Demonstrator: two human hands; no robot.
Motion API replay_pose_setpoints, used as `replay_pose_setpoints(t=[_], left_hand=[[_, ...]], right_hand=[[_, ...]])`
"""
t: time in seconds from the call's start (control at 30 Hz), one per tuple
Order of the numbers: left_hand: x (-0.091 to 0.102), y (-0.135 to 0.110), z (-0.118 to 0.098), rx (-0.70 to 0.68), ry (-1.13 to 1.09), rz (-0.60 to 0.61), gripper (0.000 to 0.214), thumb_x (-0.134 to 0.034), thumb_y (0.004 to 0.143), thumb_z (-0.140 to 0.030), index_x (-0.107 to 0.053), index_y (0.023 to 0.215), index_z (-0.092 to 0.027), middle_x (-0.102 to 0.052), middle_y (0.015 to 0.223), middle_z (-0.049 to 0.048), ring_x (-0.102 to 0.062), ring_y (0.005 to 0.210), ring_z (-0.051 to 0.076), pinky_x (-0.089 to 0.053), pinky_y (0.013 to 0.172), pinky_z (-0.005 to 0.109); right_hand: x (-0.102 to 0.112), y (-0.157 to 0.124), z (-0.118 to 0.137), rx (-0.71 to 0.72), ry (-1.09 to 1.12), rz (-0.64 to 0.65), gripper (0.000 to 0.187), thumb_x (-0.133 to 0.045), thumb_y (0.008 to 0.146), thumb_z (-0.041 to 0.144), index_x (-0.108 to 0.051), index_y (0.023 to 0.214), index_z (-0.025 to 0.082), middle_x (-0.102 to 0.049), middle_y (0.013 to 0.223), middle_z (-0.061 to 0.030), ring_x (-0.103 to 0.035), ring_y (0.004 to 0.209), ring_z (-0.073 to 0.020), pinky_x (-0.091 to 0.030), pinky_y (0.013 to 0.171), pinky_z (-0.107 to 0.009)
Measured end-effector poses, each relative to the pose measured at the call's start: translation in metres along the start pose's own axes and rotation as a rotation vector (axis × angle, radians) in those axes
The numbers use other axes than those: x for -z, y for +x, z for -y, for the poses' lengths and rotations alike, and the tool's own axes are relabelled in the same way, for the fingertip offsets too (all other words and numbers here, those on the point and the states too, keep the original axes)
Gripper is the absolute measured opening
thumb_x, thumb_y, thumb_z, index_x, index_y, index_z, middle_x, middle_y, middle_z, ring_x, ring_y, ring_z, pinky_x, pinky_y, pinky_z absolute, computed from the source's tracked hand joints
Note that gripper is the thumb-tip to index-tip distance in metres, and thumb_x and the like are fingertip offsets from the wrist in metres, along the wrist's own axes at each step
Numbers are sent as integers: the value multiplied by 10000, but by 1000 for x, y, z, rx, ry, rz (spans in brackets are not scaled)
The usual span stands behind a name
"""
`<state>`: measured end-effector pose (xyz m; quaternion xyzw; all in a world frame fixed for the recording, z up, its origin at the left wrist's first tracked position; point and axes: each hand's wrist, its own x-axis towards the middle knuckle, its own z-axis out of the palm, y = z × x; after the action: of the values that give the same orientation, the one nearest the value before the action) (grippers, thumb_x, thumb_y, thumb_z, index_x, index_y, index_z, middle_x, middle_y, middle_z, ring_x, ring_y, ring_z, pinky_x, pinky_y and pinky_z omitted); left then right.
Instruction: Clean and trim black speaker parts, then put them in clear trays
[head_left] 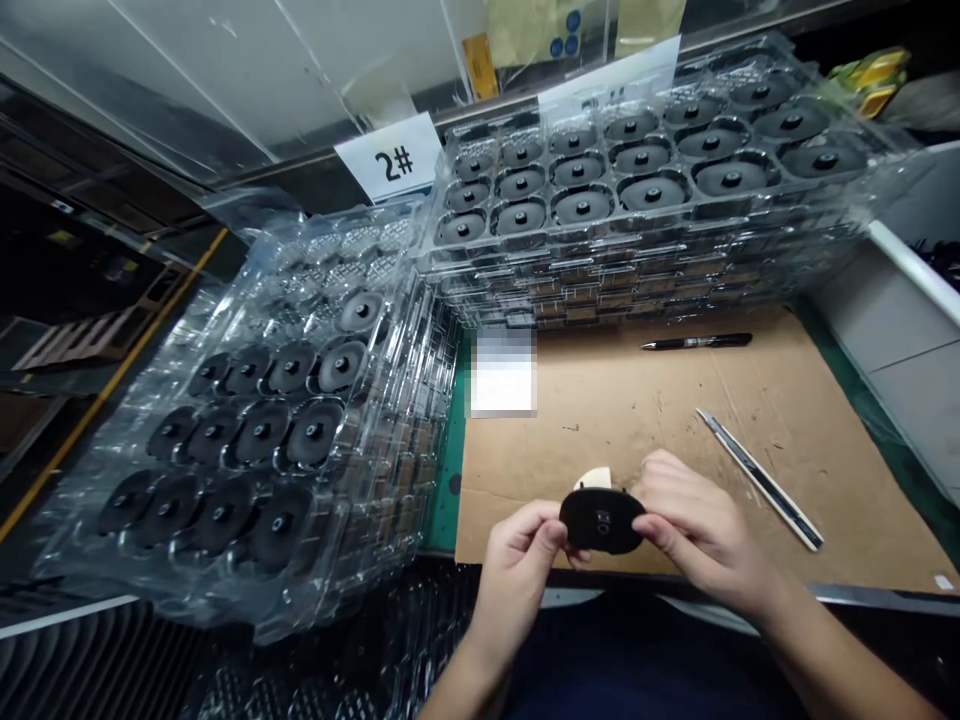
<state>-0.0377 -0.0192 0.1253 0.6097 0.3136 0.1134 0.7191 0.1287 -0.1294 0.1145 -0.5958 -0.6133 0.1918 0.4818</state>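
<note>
Black oval part point(602, 520) pinched between both hands point(516, 560) point(701, 530).

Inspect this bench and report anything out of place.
The stack of clear plastic trays on the left looks tilted and skewed, unlike the squared stack of clear trays beside it. Its top tray's far pockets look empty, while nearer ones hold round black parts.

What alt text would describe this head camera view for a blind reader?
The left hand and right hand hold a flat black oval part above a cardboard sheet, beside stacked clear plastic trays of round black parts.
</note>
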Motion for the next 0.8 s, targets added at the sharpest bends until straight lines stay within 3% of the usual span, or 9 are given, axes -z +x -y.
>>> replay_pose_setpoints(t=[0.1, 0.23, 0.33, 0.47, 0.63, 0.73, 0.8], left_hand=[[-3, 3, -3, 15, -45, -77, 320, -518, 856, -412, -646, 754, -136, -631, 619, 48, -563, 595, 170, -419, 585, 266], [-8, 13, -12, 39, -32, -183, 337, -568, 828, -403, -604, 627, -135, -594, 546, 26, -513, 532, 136, -387, 558, 242], [-11, 22, -18, 62, -5, -170, 336, -572, 822, -411, -614, 641, -132, -602, 550, 27, -511, 532, 134, -392, 564, 240], [-17, 34, -22, 47, 32, -155, 326, -590, 805, -422, -639, 678, -126, -624, 565, 38, -518, 535, 137, -396, 557, 234], [-21, 48, -27, -51, 223, -142, 267, -574, 819, -389, -693, 764, -156, -658, 680, 53, -538, 596, 145, -418, 581, 225], [-21, 63, -41, -146, 357, -184, 207, -583, 809, -351, -704, 793, -184, -680, 821, 72, -576, 715, 183, -449, 664, 245], [-24, 77, -57, -148, 451, -212, 215, -582, 805, -349, -690, 724, -182, -674, 788, 68, -576, 725, 192, -453, 690, 255]], right_hand=[[-2, 6, 5, -96, 128, -60, 371, -340, 945, 306, -480, 636, 155, -442, 598, -13, -392, 587, -116, -313, 570, -276], [12, 8, -9, -221, 151, -52, 427, -342, 941, 409, -562, 674, 159, -509, 618, -18, -459, 615, -123, -332, 607, -269], [39, 13, -39, -362, 149, -16, 375, -409, 924, 397, -641, 744, 164, -565, 652, -19, -520, 659, -126, -346, 638, -257], [75, 29, -101, -504, 218, 101, 452, -450, 890, 465, -654, 662, 132, -554, 570, -10, -516, 575, -112, -350, 593, -243], [105, 46, -167, -505, 461, 366, 390, -562, 823, 489, -646, 814, 109, -624, 691, -16, -569, 613, -105, -449, 603, -251], [113, 45, -187, -487, 607, 390, 410, -467, 882, 498, -603, 922, 112, -633, 808, -30, -600, 707, -109, -492, 690, -295], [115, 42, -193, -486, 686, 389, 404, -470, 883, 487, -603, 931, 109, -634, 854, -44, -602, 751, -116, -491, 732, -310]])
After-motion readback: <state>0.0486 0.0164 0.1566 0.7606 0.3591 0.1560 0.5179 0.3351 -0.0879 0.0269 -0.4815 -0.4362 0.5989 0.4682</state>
